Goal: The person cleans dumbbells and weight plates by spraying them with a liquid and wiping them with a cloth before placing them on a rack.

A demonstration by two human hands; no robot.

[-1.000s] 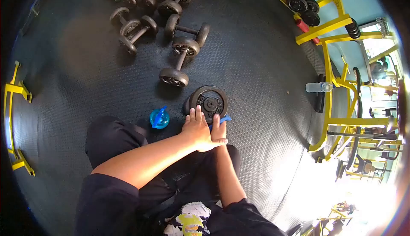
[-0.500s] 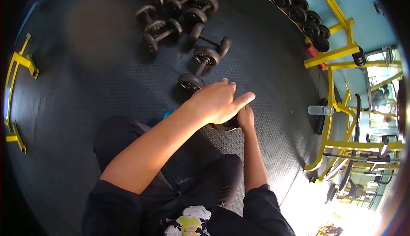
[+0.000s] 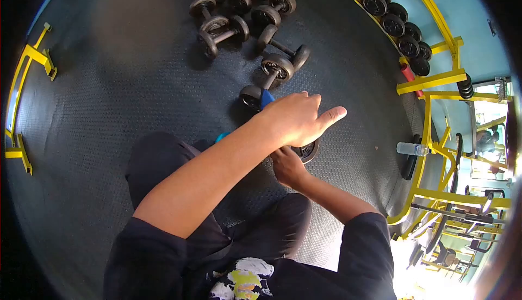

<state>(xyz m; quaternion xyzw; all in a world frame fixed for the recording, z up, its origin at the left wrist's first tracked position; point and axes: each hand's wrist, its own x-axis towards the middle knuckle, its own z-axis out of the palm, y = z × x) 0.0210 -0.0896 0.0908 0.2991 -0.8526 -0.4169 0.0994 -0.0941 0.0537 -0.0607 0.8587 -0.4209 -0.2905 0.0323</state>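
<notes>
My left hand (image 3: 296,120) is out in front, back upward and thumb stuck out to the right, its other fingers bent down out of sight. A blue cloth (image 3: 266,98) pokes out past its far side, seemingly held under the palm. Just below, my right hand (image 3: 291,168) is closed on a dumbbell (image 3: 310,151); only one dark round end shows, the handle being mostly covered by my hands. Beyond my left hand, another black dumbbell (image 3: 278,67) lies on the floor. A teal item (image 3: 221,137) is partly hidden behind my left forearm.
Several black dumbbells (image 3: 223,35) lie ahead on the dark rubber floor (image 3: 136,93). A yellow rack (image 3: 432,82) with more dumbbells stands right, near a clear bottle (image 3: 412,149). Left is a yellow metal frame (image 3: 37,55). My crossed legs (image 3: 266,221) are below my arms.
My right hand has moved left, under my left hand, and the dumbbell's round end now shows right of it. The blue cloth has come into sight. The view has shifted slightly.
</notes>
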